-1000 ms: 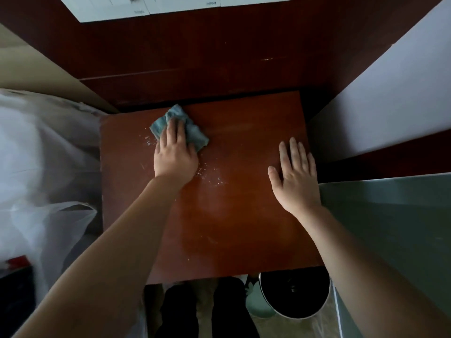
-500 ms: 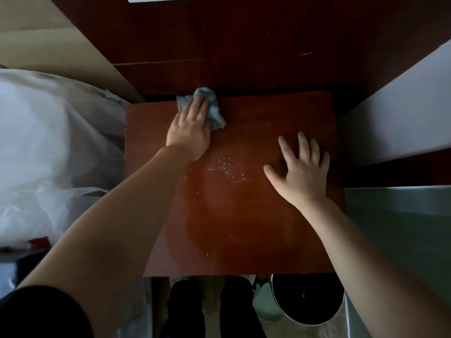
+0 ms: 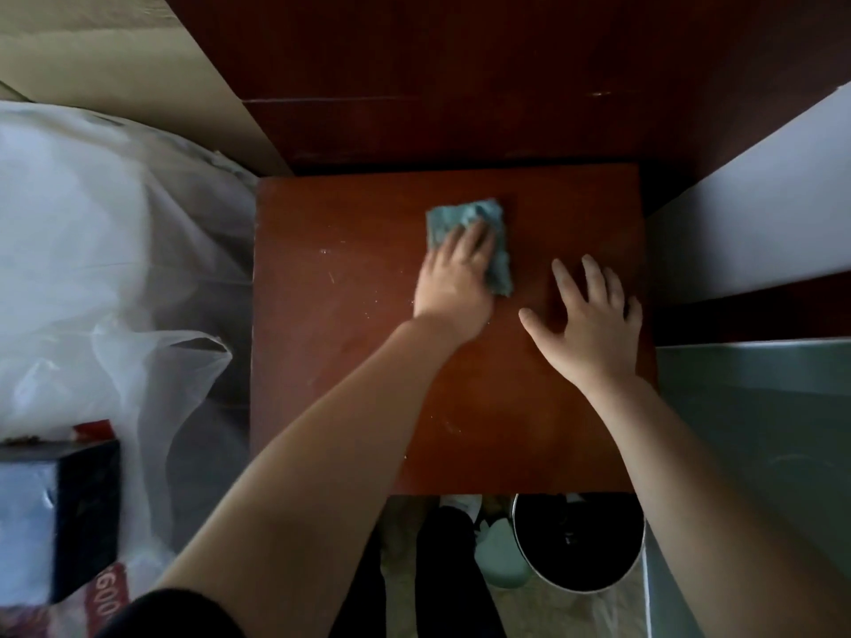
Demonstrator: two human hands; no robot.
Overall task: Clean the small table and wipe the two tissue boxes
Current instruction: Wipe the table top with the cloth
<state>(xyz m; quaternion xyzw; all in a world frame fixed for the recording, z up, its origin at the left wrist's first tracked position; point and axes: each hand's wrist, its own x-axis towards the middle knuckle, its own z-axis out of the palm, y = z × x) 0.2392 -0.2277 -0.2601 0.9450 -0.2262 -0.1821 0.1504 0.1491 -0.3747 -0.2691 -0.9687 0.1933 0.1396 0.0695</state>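
Observation:
The small reddish-brown wooden table [image 3: 350,343] fills the middle of the view. My left hand [image 3: 453,283] presses flat on a crumpled blue-green cloth [image 3: 465,216] near the table's back middle. My right hand [image 3: 591,320] rests flat on the table's right side, fingers spread, holding nothing. A few white specks lie on the left part of the tabletop. At the lower left a dark box [image 3: 87,513] stands off the table; I cannot tell whether it is a tissue box.
A large white plastic bag [image 3: 101,250] bulges against the table's left edge. A dark wood panel [image 3: 460,85] stands behind the table. A white surface [image 3: 760,214] and a grey-green surface [image 3: 755,416] border the right. A round dark bin [image 3: 578,541] sits below the front edge.
My left hand has slid the cloth rightward from the back left of the table to the back middle, over the patch of white specks. My right hand stays on the right side.

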